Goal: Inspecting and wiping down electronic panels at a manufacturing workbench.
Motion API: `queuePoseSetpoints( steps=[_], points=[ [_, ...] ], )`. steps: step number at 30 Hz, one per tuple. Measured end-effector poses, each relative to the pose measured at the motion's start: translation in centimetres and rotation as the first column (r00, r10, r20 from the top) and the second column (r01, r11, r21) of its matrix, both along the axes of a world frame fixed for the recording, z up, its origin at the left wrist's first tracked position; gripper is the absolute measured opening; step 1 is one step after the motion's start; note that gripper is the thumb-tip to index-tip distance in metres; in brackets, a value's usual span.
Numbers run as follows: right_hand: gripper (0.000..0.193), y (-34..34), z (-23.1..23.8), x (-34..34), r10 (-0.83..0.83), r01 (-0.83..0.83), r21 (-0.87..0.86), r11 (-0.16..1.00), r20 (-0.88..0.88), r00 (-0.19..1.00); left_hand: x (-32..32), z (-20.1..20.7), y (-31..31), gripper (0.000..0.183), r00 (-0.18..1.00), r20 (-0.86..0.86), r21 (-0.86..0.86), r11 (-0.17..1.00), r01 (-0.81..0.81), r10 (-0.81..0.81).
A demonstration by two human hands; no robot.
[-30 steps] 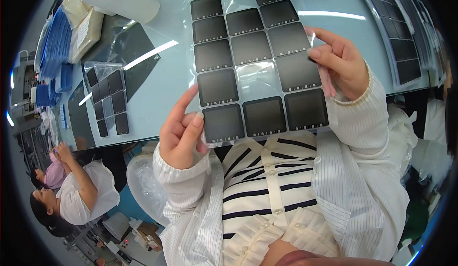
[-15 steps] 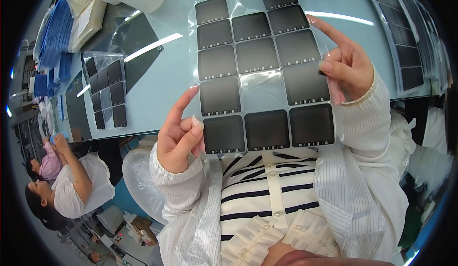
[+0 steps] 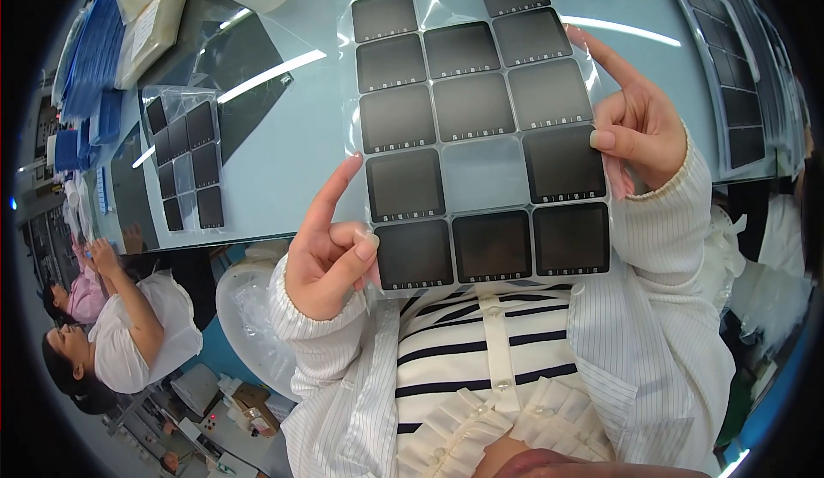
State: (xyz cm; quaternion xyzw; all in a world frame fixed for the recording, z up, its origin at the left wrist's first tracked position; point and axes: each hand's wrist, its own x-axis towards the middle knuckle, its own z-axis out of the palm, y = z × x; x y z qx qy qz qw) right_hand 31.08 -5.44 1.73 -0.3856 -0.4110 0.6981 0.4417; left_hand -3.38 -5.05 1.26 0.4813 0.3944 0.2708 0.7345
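Observation:
Between both hands I hold up a clear plastic sheet (image 3: 482, 174) carrying several dark, rounded-square panels in rows. One cell in the second row from the bottom is see-through, and so is a spot in the top row. My left hand (image 3: 330, 259) pinches the sheet's lower left edge between thumb and bent fingers, its index finger stretched along the side. My right hand (image 3: 639, 126) grips the right edge, thumb on the front by a dark panel (image 3: 564, 164), index finger reaching up the border.
A similar sheet of dark panels (image 3: 190, 160) lies on the glass-topped table (image 3: 292, 160) at left. More panel sheets (image 3: 721, 75) are stacked at the right. Blue stacked sheets (image 3: 90, 57) and a wrapped packet (image 3: 150, 39) stand back left. A co-worker (image 3: 137, 332) sits at left.
The sheet has shifted slightly right, its lower part a little down and nearer to me. Both hands moved with it and keep their grip.

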Motion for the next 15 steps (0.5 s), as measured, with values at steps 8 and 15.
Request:
queuePoseSetpoints(
  steps=[8,15],
  points=[
    [0.081,0.0,0.3,0.0,-0.002,0.008,-0.049,0.999,0.127,0.992,0.2,0.4,0.1,0.069,0.988,-0.147,0.035,0.998,0.06,-0.054],
    [0.085,0.2,0.6,-1.2,0.029,-0.009,-0.085,0.996,0.235,0.972,-0.9,0.1,0.2,0.069,0.978,-0.196,0.185,0.977,0.104,-0.068]
  ],
)
